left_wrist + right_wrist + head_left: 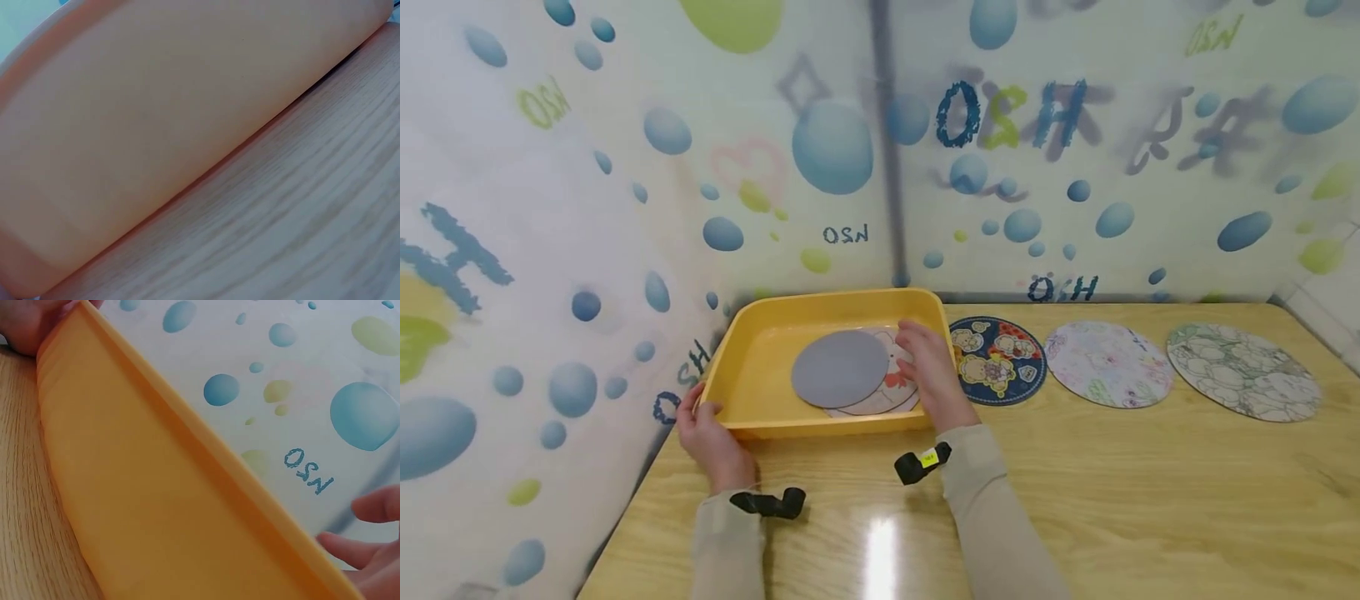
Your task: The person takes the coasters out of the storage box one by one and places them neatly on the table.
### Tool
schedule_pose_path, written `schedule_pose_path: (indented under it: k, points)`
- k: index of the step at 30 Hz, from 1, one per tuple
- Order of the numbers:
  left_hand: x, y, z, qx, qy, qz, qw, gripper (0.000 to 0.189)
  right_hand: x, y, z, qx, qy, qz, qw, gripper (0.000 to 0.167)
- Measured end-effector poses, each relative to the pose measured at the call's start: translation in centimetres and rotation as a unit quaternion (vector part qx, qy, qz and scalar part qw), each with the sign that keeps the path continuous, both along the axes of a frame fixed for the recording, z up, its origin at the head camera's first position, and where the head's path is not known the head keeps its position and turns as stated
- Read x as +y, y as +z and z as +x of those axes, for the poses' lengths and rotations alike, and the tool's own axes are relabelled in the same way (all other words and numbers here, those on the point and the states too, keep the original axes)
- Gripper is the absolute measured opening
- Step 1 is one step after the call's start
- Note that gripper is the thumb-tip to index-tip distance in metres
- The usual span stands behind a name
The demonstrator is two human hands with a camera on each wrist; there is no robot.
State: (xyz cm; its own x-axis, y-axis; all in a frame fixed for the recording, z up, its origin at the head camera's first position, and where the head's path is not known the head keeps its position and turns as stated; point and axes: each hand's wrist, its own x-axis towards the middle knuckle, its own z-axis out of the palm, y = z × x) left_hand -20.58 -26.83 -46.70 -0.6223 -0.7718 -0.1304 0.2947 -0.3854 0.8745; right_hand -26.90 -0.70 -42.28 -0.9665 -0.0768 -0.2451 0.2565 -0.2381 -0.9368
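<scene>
A shallow yellow tray [760, 354] stands near the wall at the back left of the table. My left hand [711, 437] grips its front left corner, with the thumb over the rim and the fingers round the outside. Over the tray's right side reaches my right hand [932, 371], fingers loosely bent and apart. In the right wrist view its fingers [353, 550] show just past the rim, nothing between them. Inside the tray, a plain grey round mat [840, 369] overlaps round mats with a printed picture [897, 379]. The left wrist view shows only the tray's outer wall [156, 112] and wood.
Right of the tray, three round mats lie in a row on the wooden table [1112, 492]: a dark blue one with bears [988, 367], a pale patterned one [1108, 364] and a green-grey one [1243, 372]. A bubble-printed wall covering [760, 125] rises behind and at left.
</scene>
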Motion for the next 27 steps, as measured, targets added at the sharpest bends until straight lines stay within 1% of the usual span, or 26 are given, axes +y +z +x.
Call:
schedule_pose_path:
  k: [3,5,8,10,12,14,17,20,22,24,27]
  points:
    - [0.1,-0.1,0.1,0.003,0.002,-0.005,1.0,0.038,-0.2,-0.2,-0.1,-0.019,0.011,0.022,0.9995,0.039]
    - [0.1,-0.1,0.1,0.007,0.0,-0.004,1.0,0.038,-0.3,-0.3,-0.2,-0.023,0.021,0.035,0.9989,0.041]
    - [0.0,-0.1,0.1,0.008,-0.001,-0.003,1.0,0.038,-0.6,-0.5,-0.2,-0.02,0.052,0.085,0.9948,0.042]
    - [0.0,-0.1,0.1,0.006,-0.004,-0.003,1.0,0.038,-0.7,-0.6,-0.2,-0.006,0.079,0.131,0.9881,0.042]
    - [-0.1,-0.1,0.1,0.003,-0.004,-0.004,1.0,0.038,-0.9,-0.7,0.0,0.009,0.109,0.173,0.9788,0.04]
    - [0.0,-0.1,0.0,0.003,-0.006,-0.002,1.0,0.038,-0.9,-0.7,0.1,0.026,0.13,0.2,0.9708,0.039]
    - [0.1,-0.1,0.0,0.005,-0.004,-0.002,1.0,0.037,-1.1,-0.8,0.3,0.043,0.152,0.236,0.9588,0.043]
    - [0.1,-0.1,0.0,0.004,-0.002,-0.003,1.0,0.037,-1.4,-0.8,0.4,0.052,0.172,0.292,0.9394,0.052]
    - [0.2,0.0,0.0,0.006,-0.002,-0.001,1.0,0.037,-1.5,-0.8,0.5,0.055,0.182,0.319,0.9284,0.057]
    - [0.2,0.0,0.0,0.004,-0.001,-0.001,1.0,0.038,-1.5,-0.8,0.5,0.056,0.189,0.329,0.9234,0.06]
    - [0.2,0.1,0.0,0.004,0.001,-0.002,1.0,0.038,-1.4,-0.7,0.6,0.061,0.197,0.314,0.9269,0.06]
